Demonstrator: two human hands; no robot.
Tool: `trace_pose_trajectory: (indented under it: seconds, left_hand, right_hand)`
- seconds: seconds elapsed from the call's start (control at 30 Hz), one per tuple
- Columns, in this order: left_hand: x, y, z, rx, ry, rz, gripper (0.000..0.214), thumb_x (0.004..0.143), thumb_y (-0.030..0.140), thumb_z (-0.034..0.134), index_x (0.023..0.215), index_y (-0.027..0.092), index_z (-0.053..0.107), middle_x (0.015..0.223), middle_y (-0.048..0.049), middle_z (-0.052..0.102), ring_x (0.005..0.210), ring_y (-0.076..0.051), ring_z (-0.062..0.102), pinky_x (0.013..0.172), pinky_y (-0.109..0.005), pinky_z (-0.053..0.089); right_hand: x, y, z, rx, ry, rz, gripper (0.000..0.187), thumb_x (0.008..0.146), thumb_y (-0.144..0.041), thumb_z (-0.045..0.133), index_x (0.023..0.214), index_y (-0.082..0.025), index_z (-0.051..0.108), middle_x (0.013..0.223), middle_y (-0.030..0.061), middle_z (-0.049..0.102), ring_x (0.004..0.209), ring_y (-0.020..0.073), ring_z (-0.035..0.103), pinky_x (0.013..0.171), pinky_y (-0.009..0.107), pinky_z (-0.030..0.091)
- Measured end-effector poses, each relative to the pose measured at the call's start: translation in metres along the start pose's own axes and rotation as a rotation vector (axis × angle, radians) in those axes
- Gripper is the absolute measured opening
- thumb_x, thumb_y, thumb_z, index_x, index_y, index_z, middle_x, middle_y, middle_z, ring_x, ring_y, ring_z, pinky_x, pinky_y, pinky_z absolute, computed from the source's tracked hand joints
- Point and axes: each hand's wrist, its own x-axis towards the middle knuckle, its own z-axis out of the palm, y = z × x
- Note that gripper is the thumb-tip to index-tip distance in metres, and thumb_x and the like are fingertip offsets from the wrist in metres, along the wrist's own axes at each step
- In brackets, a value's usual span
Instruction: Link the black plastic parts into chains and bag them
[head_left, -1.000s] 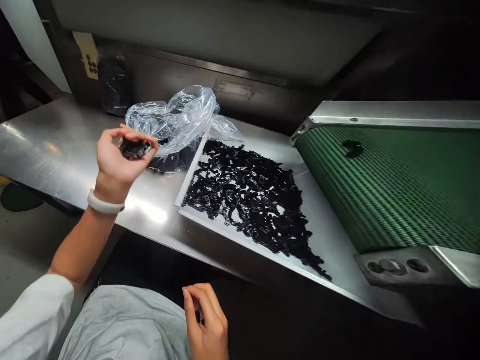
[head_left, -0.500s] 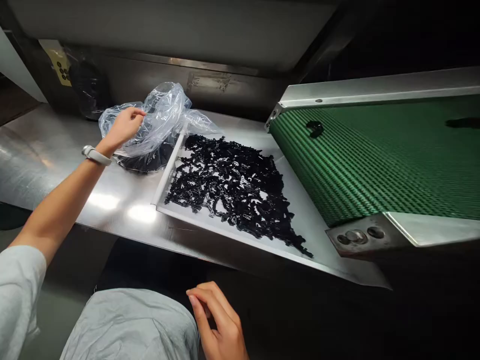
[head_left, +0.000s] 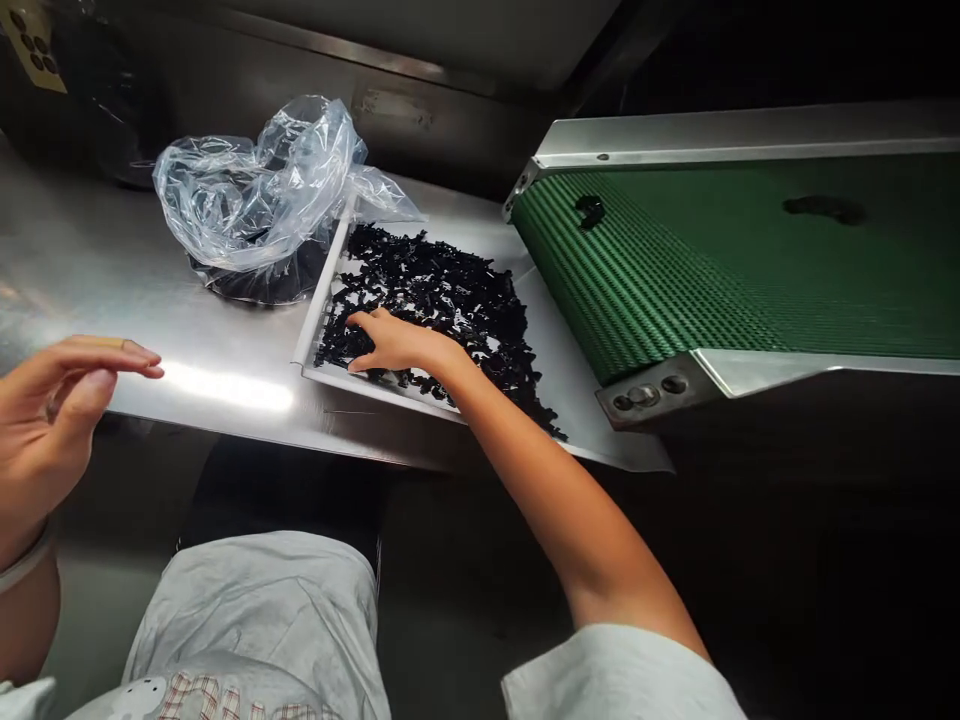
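Observation:
My right hand point(head_left: 390, 342) reaches over the near left part of the white tray point(head_left: 319, 290), thumb and fingers apart. It is at the small black parts point(head_left: 457, 280) spread in a thick layer there; nothing shows in its grasp. Off to the left, my left hand point(head_left: 56, 420) hangs near the front edge of the metal table, fingers stretched out and thumb beneath them, holding nothing visible. Behind the tray's left side stands a crumpled clear plastic bag point(head_left: 255, 200) with dark contents point(head_left: 262, 280) at its base.
A green conveyor belt point(head_left: 712, 270) in a metal frame slopes over the tray's right end. One black part point(head_left: 590, 210) lies on the belt, with a longer dark piece point(head_left: 825, 208) farther along. The metal table point(head_left: 90, 260) runs left. Another dark bag point(head_left: 112, 100) stands at back left.
My left hand has drawn back from the plastic bag toward the lower left. My right hand has risen from my lap to the black parts, opening its fingers. The view has shifted.

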Motion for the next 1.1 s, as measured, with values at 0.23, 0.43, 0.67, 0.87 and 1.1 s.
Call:
trace_pose_trajectory:
  seconds: [0.23,0.43,0.67,0.87,1.1]
  left_hand:
    - [0.002,-0.034,-0.041,0.505,-0.069,0.316,0.014,0.089,0.039,0.065,0.082,0.038,0.077,0.087,0.0082,0.076,0.096,-0.025,0.068,0.108,-0.039,0.05]
    - [-0.005,-0.063,-0.057,0.56,-0.227,0.283,0.017,0.095,0.029,0.059,0.089,0.026,0.074,0.092,0.0017,0.078,0.096,-0.02,0.072,0.096,-0.032,0.055]
    - [-0.02,-0.074,-0.056,0.387,-0.261,0.104,0.015,0.095,0.031,0.063,0.089,0.026,0.075,0.093,0.0033,0.077,0.097,-0.018,0.07,0.098,-0.027,0.052]
    - [-0.039,-0.077,-0.004,0.026,-0.321,-0.09,0.016,0.092,0.036,0.07,0.102,0.024,0.075,0.095,-0.001,0.077,0.087,-0.018,0.072,0.086,-0.028,0.057]
    - [-0.068,-0.07,0.087,-0.516,-0.469,-0.256,0.047,0.094,0.047,0.067,0.136,0.026,0.065,0.15,-0.0045,0.06,0.145,-0.024,0.049,0.123,-0.034,0.037]
  right_hand:
    - [-0.013,0.006,0.01,0.002,-0.064,-0.013,0.029,0.089,-0.011,0.066,0.117,-0.016,0.066,0.109,0.0108,0.072,0.1,0.0244,0.067,0.085,0.03,0.049]
    - [-0.019,0.022,0.008,0.092,0.007,0.068,0.009,0.095,-0.018,0.056,0.1,-0.016,0.063,0.099,0.0093,0.07,0.085,0.0208,0.06,0.079,0.031,0.044]
    - [-0.026,0.031,0.002,0.411,0.173,0.061,0.01,0.091,-0.021,0.053,0.082,-0.022,0.05,0.07,-0.0047,0.047,0.066,0.0141,0.045,0.069,0.031,0.041]
    - [-0.06,-0.003,0.006,0.813,0.229,-0.047,0.029,0.09,-0.054,0.051,0.092,-0.025,0.044,0.075,-0.0056,0.041,0.06,0.01,0.038,0.055,0.024,0.041]
    - [-0.113,-0.075,0.057,0.828,0.314,-0.284,0.009,0.098,-0.029,0.054,0.106,-0.024,0.055,0.091,0.0008,0.062,0.076,0.014,0.06,0.07,0.027,0.051]
